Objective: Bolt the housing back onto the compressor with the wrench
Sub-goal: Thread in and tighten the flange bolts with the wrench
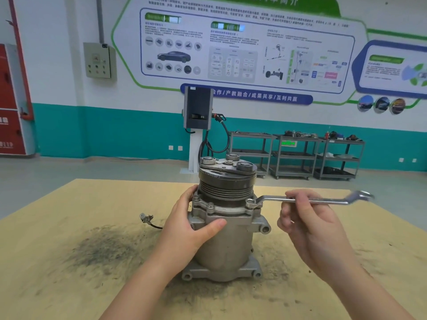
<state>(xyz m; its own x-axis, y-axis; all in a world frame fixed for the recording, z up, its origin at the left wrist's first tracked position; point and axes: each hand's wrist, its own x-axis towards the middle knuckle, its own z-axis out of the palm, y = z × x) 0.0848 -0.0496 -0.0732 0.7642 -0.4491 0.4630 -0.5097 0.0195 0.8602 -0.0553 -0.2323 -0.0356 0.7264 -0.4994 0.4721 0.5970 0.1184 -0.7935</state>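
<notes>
A: Compressor (227, 241) standing upright in the middle of the tan counter (69, 285), pulley end up, base flange flat on the wood.

B: And the housing?

A: The housing (221, 210) sits as a bolted collar just below the grooved pulley (227, 183), with bolt heads showing on its left and front edges.

B: What are the hands doing?

A: The left hand (196, 224) grips the compressor from the left side, thumb across the front of the body just under the housing, fingers wrapped round the far side. The right hand (307, 220) pinches the shaft of the wrench (307, 199) between fingertips and thumb, to the right of the compressor.

B: Where does the wrench sit?

A: It lies roughly level. Its ring end is over a bolt (250, 202) on the right side of the housing, and its open end points away to the right, past the hand.

B: Anything else on the counter?

A: A dark smudge of grime (99, 250) on the left, and a small connector on a black wire (147, 219) lying left of the compressor, behind the left wrist. Far off stand a charging post (198, 112) and grey trolleys (298, 155) against a teal-banded wall.
</notes>
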